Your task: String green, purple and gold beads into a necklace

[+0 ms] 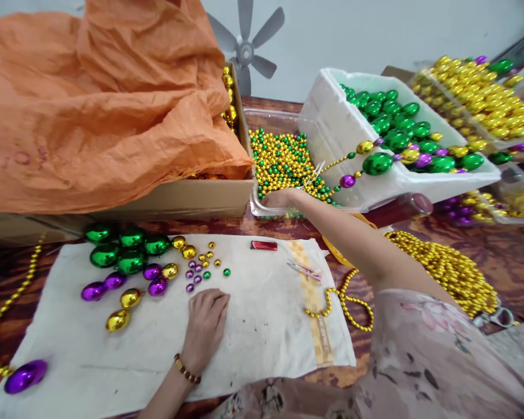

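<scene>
My left hand rests flat on a white cloth, fingers curled under, holding nothing, just below a scatter of small gold, purple and green beads. My right hand reaches far forward to the rim of a clear tray of small gold and green beads; whether it grips any is hidden. Large green, purple and gold oval beads lie on the cloth's left part.
An orange sheet covers a cardboard box at the back left. A white foam box holds large green beads. Gold bead strands pile at the right. A red lighter and a fan are also here.
</scene>
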The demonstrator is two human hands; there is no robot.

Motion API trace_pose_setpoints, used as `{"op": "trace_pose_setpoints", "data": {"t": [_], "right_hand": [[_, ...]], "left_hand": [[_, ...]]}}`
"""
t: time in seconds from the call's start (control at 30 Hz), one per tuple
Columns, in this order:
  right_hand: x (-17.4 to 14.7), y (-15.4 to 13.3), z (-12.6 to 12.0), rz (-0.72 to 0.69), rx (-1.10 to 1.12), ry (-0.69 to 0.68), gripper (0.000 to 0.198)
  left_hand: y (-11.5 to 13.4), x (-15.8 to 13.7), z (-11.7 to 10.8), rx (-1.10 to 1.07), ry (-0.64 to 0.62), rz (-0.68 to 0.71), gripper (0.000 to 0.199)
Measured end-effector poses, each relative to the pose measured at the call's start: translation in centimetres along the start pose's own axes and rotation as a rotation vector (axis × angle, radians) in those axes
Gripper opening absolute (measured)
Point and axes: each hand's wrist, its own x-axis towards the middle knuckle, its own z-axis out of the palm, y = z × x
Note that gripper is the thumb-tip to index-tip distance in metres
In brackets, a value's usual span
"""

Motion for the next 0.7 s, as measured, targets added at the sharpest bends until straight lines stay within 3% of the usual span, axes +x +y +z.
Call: {"op": "trace_pose_setpoints", "data": {"t": [0.5,0.6,0.7], "right_hand": [[-0.1,0.1,0.4,-0.023,0.138,-0.043,0.008],[-0.6,0.3,0.0,-0.038,0.213,0.006,0.013],[-2.8,0.7,-1.2,-0.078,0.318,0.154,0.021]], "left_hand": [[0.1,0.2,0.0,-0.007,-0.005,-0.007,0.021],[0.3,0.4,0.0,-0.021,0.000,-0.013,0.019],[0.5,0.4,-0.1,-0.028,-0.002,-0.034,0.017]]}}
